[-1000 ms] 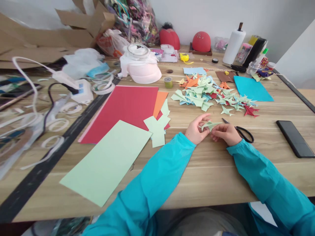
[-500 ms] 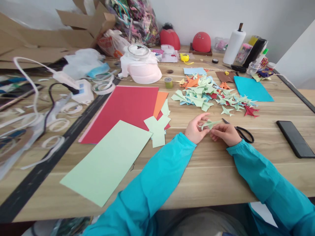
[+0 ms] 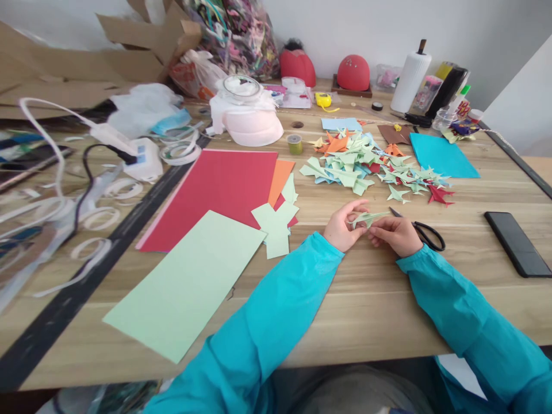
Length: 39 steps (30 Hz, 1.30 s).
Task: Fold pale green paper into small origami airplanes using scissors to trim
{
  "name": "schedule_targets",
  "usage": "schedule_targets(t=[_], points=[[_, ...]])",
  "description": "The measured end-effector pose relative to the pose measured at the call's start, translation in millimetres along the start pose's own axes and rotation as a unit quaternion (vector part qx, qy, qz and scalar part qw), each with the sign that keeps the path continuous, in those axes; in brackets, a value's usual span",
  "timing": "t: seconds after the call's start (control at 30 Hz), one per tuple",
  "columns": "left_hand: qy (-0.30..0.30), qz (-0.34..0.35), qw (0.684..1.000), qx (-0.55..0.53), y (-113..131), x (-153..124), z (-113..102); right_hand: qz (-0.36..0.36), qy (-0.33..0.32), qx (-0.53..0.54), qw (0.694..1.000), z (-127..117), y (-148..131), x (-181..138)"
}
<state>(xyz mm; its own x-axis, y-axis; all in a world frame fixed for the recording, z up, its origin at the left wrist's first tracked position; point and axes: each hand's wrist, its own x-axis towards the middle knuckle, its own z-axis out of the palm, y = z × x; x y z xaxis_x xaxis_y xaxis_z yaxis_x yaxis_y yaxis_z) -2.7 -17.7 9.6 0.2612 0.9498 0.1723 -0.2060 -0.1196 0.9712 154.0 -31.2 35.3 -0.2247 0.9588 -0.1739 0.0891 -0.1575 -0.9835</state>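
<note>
Left hand [image 3: 342, 227] + right hand [image 3: 397, 234] pinched green folded paper [image 3: 366, 218] between fingertips | scissors [image 3: 425, 233] just beside right hand | judged: edges needed aligning before pressing crease

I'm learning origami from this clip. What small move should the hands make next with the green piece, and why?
Probably pinch the current fold flat. The left hand and right hand both grip the light green paper figure between them, its points sticking out, so it looks mid-crease.
</note>
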Motion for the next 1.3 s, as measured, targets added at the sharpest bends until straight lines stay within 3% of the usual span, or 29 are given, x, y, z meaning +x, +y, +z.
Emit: schedule_targets(t=[0.5,1.3], points=[[-0.020,-0.044,0.999,0.014,3.7,-1.6,0.4,-0.025,-0.024,-0.041,0.999,-0.1,6.6,-1.0],[-0.003,-0.072,0.996,-0.055,-1.7,4.2,-5.4,-0.008,-0.005,0.005,1.000,0.5,2.4,1.5]])
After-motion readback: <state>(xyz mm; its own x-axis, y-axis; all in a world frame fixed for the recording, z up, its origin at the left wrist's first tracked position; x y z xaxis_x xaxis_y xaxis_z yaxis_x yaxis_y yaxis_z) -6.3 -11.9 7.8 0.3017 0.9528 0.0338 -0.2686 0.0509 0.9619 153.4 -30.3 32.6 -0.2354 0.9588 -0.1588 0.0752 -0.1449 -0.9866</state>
